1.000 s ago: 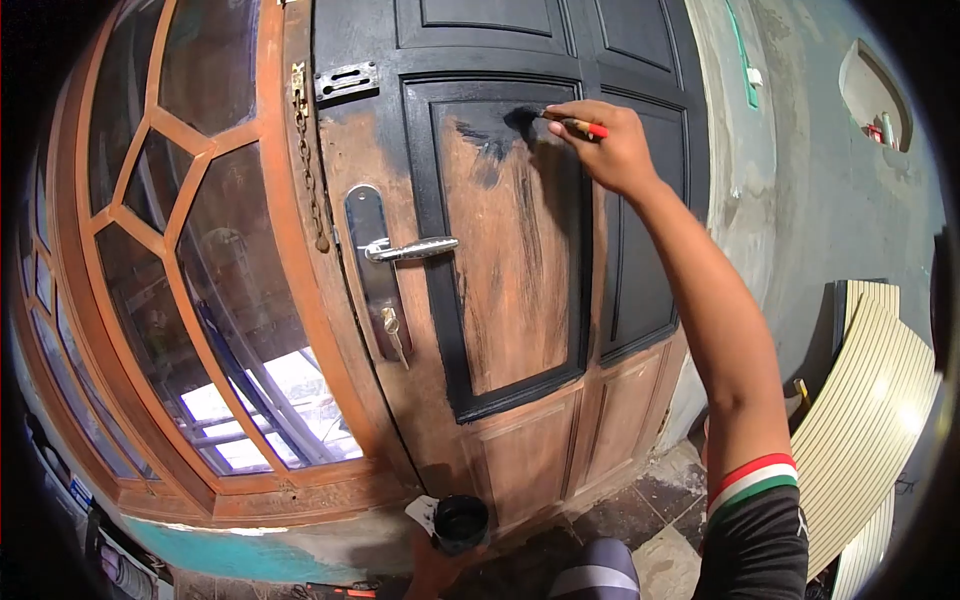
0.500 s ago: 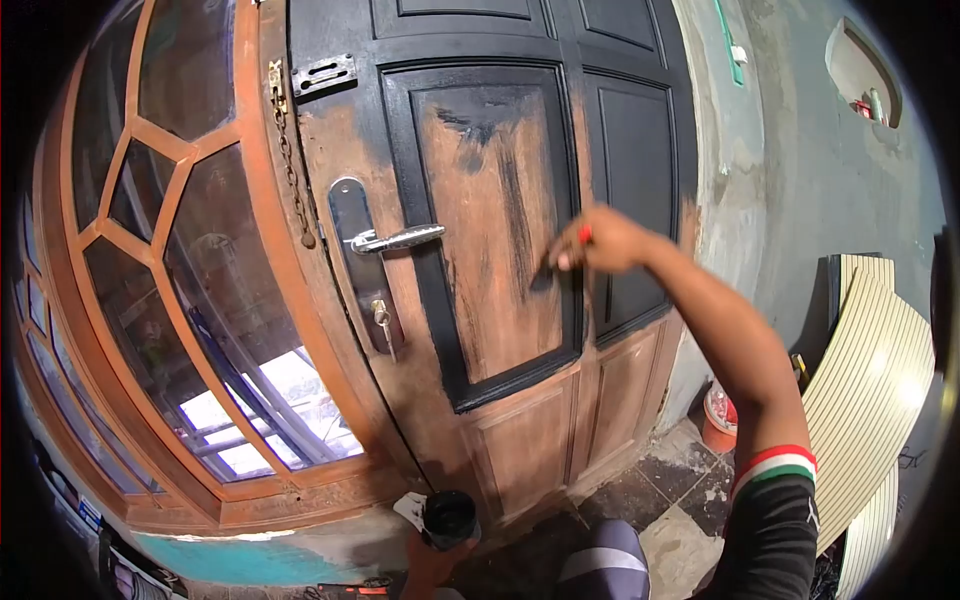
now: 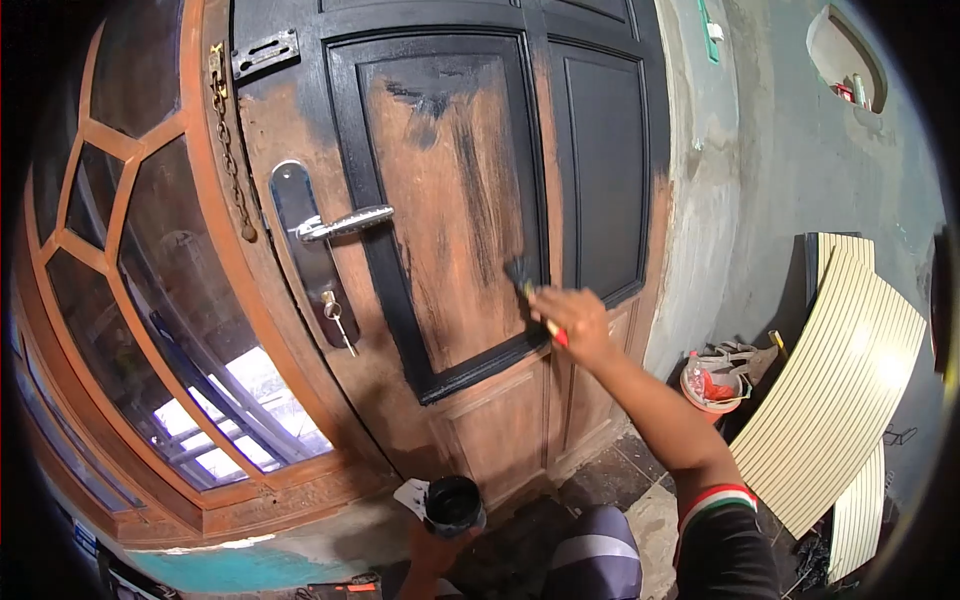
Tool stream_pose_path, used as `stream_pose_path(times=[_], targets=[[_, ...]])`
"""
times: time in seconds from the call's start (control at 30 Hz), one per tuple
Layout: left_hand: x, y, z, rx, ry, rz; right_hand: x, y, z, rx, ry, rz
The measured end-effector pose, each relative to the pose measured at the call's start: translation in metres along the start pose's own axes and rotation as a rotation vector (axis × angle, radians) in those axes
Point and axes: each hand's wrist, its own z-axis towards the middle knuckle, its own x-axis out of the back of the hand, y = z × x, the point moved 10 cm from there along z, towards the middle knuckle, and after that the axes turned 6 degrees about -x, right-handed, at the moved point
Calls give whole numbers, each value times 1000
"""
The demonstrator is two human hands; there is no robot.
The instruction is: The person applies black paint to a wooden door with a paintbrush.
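Note:
A wooden door (image 3: pixel 420 265) fills the middle, its frame and upper parts coated black and its centre panel mostly bare brown with dark streaks. My right hand (image 3: pixel 578 322) grips a paintbrush (image 3: pixel 519 273) whose dark bristles are at the lower right of that panel. The brush has a red handle end. Low in front, my left hand (image 3: pixel 437 552) is wrapped around a cup of black paint (image 3: pixel 453 502), with a white piece (image 3: pixel 411 495) at its side. A chrome door handle (image 3: pixel 345 224) and a key (image 3: pixel 341 322) in the lock are left of the panel.
An orange-framed window (image 3: pixel 215 330) stands left of the door, with a chain (image 3: pixel 230 160) hanging beside it. At right, a bucket (image 3: pixel 712 390) holds a plastic bottle, and striped cream panels (image 3: pixel 835 390) lean by the grey wall (image 3: pixel 770 180).
My right hand has moved lower, and the brush is now tilted with its bristles pointing up. The view has shifted right, showing more of the bucket. My left hand still holds the cup.

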Motion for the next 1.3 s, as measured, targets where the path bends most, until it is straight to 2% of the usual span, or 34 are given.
stream_pose_path(times=[0.03, 0.13, 0.17, 0.27, 0.33, 0.43, 0.53, 0.57, 0.67, 0.73, 0.9, 1.0, 1.03, 1.13, 1.3], targets=[[0, -7, 0, 26, 0, -12, -7, -3, -24, -46, -54, 48], [-2, -21, 7, 51, -7, -13, -15, -3, -62, -151, -408, 161], [-3, -15, 15, 24, -14, 5, -7, -2, -67, -112, -365, 182], [-9, 21, 35, -144, 21, 97, 41, 3, -56, -568, -242, 420], [-17, 11, 44, -168, -23, 117, 65, 4, -51, -855, -180, 573], [-36, 37, 57, -169, 31, -251, 89, -21, -17, -859, -114, 833], [-46, 46, 60, -183, -68, -78, 86, -57, 8, -903, -380, 987], [-51, 48, 62, -190, -106, -114, 82, -66, 10, -913, -434, 1048], [-56, 46, 56, -184, -126, -167, 73, -94, 14, -732, -611, 862], [-56, 42, 51, -176, -110, -163, 52, -115, 0, -717, -768, 874], [-53, 46, 51, -172, -98, -183, 16, -181, -26, -432, -1046, 678], [-51, 47, 50, -191, -105, -192, -4, -198, -40, -280, -1015, 610], [-48, 40, 50, -212, -81, -170, -4, -194, -42, -346, -1094, 603], [-39, 38, 50, -212, -41, -121, 16, -171, -22, -579, -931, 753], [-31, 43, 52, -199, -15, -91, 45, -148, -1, -747, -680, 900]])
